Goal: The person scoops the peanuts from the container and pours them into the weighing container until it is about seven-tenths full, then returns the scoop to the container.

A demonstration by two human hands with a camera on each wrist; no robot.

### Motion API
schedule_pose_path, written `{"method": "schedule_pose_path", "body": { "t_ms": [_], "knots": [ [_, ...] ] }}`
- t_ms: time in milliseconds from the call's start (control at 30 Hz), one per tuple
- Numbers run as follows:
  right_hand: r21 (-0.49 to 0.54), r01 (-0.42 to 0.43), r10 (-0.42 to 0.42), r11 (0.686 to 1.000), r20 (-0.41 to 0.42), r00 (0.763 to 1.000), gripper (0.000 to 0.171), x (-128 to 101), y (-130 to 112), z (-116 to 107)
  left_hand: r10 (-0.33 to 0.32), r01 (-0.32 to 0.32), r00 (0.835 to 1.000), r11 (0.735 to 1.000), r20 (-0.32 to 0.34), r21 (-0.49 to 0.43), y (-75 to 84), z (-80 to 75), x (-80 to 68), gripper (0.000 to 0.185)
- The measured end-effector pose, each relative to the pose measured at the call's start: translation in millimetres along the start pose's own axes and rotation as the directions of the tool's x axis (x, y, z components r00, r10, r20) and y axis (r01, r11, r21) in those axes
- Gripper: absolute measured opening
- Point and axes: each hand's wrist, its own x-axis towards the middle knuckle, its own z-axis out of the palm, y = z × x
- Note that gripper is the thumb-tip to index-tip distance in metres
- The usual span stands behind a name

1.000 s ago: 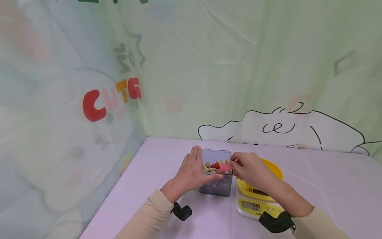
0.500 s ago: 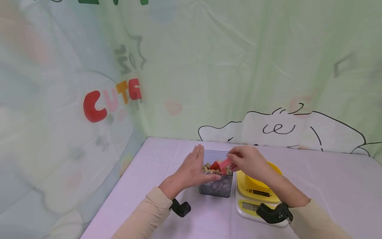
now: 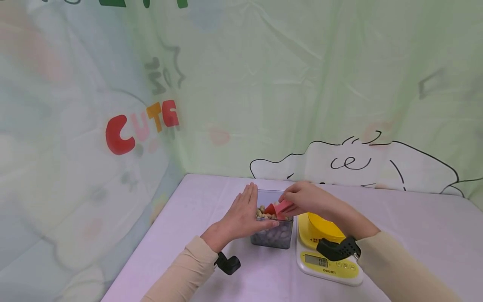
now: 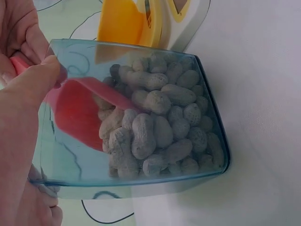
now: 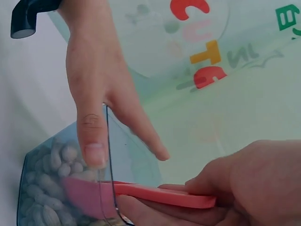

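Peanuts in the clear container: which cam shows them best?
Left wrist: the peanuts fill the frame, each shell distinct, with the red scoop dug in. Head view shows only a small pile; right wrist catches a few at the corner.

My right hand [image 5: 244,188] pinches the flat handle of a pink scoop [image 5: 141,193], whose bowl sits down among the peanuts [image 5: 47,188] inside the clear container [image 5: 109,141]. My left hand [image 5: 99,80] lies flat against the container's outer wall, fingers straight, thumb on its near side. The scoop's bowl seems partly buried, though the plastic blurs it. Behind hangs a curtain with coloured letters [image 5: 202,52].
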Motion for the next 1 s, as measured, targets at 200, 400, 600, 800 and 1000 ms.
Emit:
{"method": "schedule_pose_path", "body": {
  "t_ms": [200, 400, 600, 800, 1000],
  "knots": [
    [-0.006, 0.002, -0.002, 1.0, 0.031, 1.0, 0.033, 4, -5, 3, 0.01, -0.01, 1.0, 1.0, -0.02, 0.018, -1.7, 2.7, 1.0, 0.118],
    [-0.006, -0.001, 0.001, 1.0, 0.066, 0.998, 0.037, 0, -12, 0, 0.009, -0.008, 1.0, 0.999, -0.015, 0.035, -2.0, 4.2, 0.8, 0.118],
    [-0.022, -0.021, 0.022, 1.0, 0.066, 0.998, 0.035, 2, -11, -4, 0.013, -0.011, 1.0, 0.999, -0.023, 0.048, -1.1, 3.7, 0.7, 0.117],
    [0.016, -0.016, 0.015, 1.0, 0.06, 0.998, 0.033, 2, -6, -3, 0.021, -0.02, 0.999, 0.999, -0.039, 0.045, -1.6, 5.7, 1.0, 0.116],
    [0.072, -0.002, -0.001, 0.997, 0.038, 0.999, 0.034, 2, 0, 3, 0.024, -0.022, 0.998, 0.999, -0.05, 0.041, -2.2, 6.7, 1.2, 0.116]
  ]
}}
